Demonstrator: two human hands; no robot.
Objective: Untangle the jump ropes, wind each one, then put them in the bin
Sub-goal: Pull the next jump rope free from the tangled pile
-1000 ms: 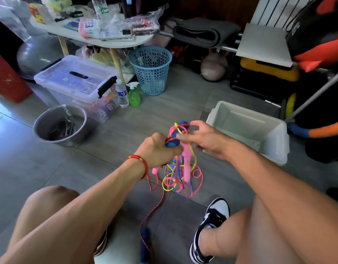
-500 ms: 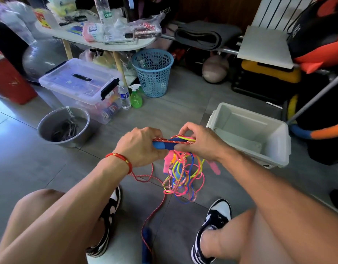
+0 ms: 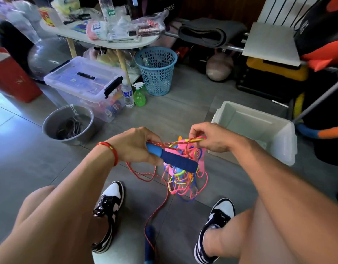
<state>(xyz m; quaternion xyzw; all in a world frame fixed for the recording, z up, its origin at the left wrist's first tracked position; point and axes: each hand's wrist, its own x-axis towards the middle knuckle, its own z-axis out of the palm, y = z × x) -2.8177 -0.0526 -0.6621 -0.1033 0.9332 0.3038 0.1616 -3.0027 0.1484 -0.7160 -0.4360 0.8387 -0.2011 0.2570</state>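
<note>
1. Left hand [image 3: 133,145] grips blue handle [image 3: 172,159]; right hand [image 3: 212,138] pinches red cord [image 3: 175,142].
2. Tangle [image 3: 183,180] hanging above floor, near bin [image 3: 278,147].
3. Risk: hard pulling likely tightens knots.

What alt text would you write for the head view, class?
A seated person's left hand grips a blue jump-rope handle while the right hand pinches cords from a multicoloured rope tangle. A white bin stands on the floor beyond.
</note>
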